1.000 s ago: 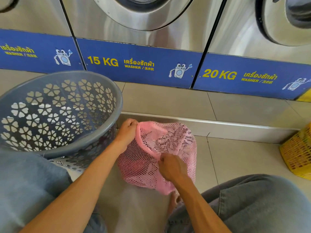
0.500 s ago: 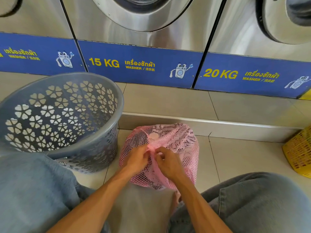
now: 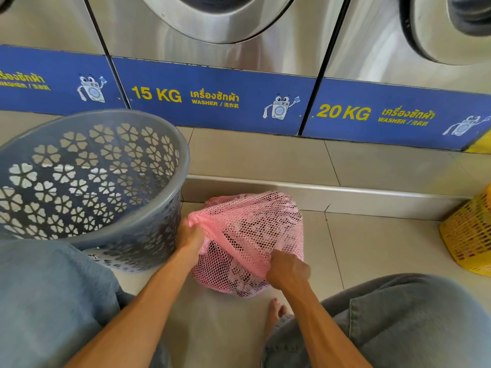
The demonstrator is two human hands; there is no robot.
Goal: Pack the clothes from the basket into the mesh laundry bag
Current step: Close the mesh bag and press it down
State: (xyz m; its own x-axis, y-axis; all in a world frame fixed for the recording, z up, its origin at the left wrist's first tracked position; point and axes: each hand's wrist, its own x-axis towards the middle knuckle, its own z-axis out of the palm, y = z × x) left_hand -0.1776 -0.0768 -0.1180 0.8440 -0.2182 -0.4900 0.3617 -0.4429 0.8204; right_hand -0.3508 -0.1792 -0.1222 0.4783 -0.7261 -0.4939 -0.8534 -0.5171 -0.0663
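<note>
One pink mesh laundry bag (image 3: pixel 255 235) is seen at lower centre of the frame, on the floor just beside one grey basket (image 3: pixel 148 251) — dark clothes show through the netting. Its gathered mouth is pinched by the left hand (image 3: pixel 190 235), the mesh gripped lower down by the right hand (image 3: pixel 288 270), fingers curled tight. Soft, light, floppy — best taken by the bunched rim.

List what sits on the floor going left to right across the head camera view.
Grey basket → left hand gripping the bag's gathered mouth → pink mesh laundry bag → right hand pinching the mesh → yellow basket.
</note>
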